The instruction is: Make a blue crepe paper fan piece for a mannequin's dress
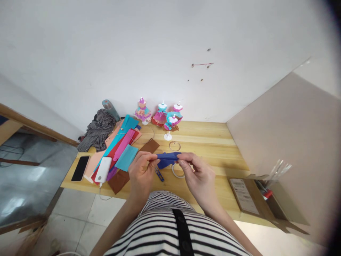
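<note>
Both hands hold a folded strip of dark blue paper above the wooden table. My left hand pinches its left end, fingers closed. Its right end sits in the closed pinch of my right hand. Just below the paper lie small blue-handled snips and a roll of white tape, partly hidden by my right hand.
Coloured paper sheets fan out at the left, with a white power bank and a black phone. Several paper-dress dolls stand by the wall. A striped cloth, a metal ring and a cardboard box are also there.
</note>
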Action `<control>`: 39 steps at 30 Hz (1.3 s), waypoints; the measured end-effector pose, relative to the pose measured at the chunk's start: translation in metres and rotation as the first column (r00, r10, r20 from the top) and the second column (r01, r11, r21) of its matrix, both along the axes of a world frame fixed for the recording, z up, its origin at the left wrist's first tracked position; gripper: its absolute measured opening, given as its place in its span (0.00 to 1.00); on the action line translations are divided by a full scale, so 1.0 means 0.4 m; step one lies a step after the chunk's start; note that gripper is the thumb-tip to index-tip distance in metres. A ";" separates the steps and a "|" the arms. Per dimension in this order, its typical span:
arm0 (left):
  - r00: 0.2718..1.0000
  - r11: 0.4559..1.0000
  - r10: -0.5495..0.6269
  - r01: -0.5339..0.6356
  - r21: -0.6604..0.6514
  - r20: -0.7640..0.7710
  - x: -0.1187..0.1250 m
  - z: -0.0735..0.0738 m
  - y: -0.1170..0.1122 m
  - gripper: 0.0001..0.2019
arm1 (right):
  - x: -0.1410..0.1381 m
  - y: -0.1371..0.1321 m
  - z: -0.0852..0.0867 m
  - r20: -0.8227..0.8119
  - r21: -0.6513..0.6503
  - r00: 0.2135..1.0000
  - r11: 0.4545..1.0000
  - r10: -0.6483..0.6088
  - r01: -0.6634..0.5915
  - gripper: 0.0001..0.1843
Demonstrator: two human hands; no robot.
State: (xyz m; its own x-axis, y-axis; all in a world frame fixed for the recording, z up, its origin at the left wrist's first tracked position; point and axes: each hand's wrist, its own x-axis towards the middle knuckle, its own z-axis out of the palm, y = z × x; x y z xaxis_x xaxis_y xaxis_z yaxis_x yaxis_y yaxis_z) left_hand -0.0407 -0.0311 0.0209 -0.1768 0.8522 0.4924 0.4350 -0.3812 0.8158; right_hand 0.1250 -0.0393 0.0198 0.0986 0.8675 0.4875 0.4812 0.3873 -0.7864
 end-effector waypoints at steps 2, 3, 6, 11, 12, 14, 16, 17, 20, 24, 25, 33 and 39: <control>0.997 0.990 0.012 -0.001 -0.138 0.080 0.003 -0.002 -0.002 0.01 | -0.001 0.002 0.001 0.010 0.029 1.000 1.000 -0.012 0.011 0.06; 0.990 0.976 0.022 0.008 -0.216 0.137 0.005 -0.003 -0.003 0.02 | -0.001 0.003 0.002 0.012 0.047 1.000 0.999 -0.016 0.015 0.06; 0.946 0.923 0.057 0.073 -0.379 0.319 0.014 0.003 -0.005 0.04 | 0.000 0.004 0.003 0.003 0.092 1.000 0.996 -0.010 0.010 0.07; 0.895 0.900 0.084 0.119 -0.418 0.437 0.025 0.028 -0.005 0.05 | 0.002 0.002 0.000 -0.001 0.103 1.000 0.995 -0.015 0.015 0.07; 0.889 0.898 0.090 0.122 -0.423 0.448 0.026 0.032 -0.005 0.05 | 0.002 0.001 0.000 0.001 0.102 1.000 0.995 -0.018 0.018 0.07; 0.878 0.891 0.095 0.135 -0.433 0.469 0.028 0.037 -0.005 0.06 | 0.001 0.000 -0.001 0.005 0.096 1.000 0.995 -0.024 0.024 0.07; 0.868 0.887 0.093 0.150 -0.437 0.487 0.029 0.038 -0.005 0.06 | -0.001 0.000 0.000 0.011 0.088 1.000 0.996 -0.027 0.026 0.07; 0.865 0.886 0.090 0.157 -0.436 0.494 0.029 0.038 -0.005 0.06 | -0.002 -0.001 0.001 0.014 0.084 1.000 0.996 -0.025 0.024 0.07; 0.861 0.890 0.079 0.166 -0.425 0.502 0.027 0.037 -0.001 0.06 | -0.003 -0.001 0.004 0.012 0.071 1.000 0.997 -0.008 0.008 0.08; 0.869 0.895 0.074 0.158 -0.416 0.489 0.025 0.034 0.004 0.06 | -0.003 0.001 0.007 -0.002 0.067 1.000 0.998 -0.009 0.009 0.08; 0.869 0.897 0.073 0.157 -0.413 0.489 0.026 0.033 0.004 0.06 | -0.003 0.001 0.007 -0.005 0.074 1.000 0.997 -0.011 0.011 0.08; 0.821 0.922 0.069 0.165 -0.351 0.567 0.031 0.028 0.006 0.07 | -0.002 0.003 0.008 0.031 0.154 0.999 0.988 -0.025 0.020 0.08; 0.824 0.878 0.096 0.193 -0.438 0.558 0.033 0.039 0.007 0.09 | -0.001 0.005 -0.001 0.062 0.203 0.998 0.979 -0.032 0.019 0.07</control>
State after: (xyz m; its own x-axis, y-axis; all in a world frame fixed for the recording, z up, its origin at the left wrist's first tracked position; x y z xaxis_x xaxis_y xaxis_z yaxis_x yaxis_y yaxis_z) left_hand -0.0274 -0.0284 0.0363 -0.2428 0.9621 -0.1241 -0.1489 0.0894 0.9848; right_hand 0.1246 -0.0373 0.0196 0.0824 0.7481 0.6584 0.5400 0.5218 -0.6604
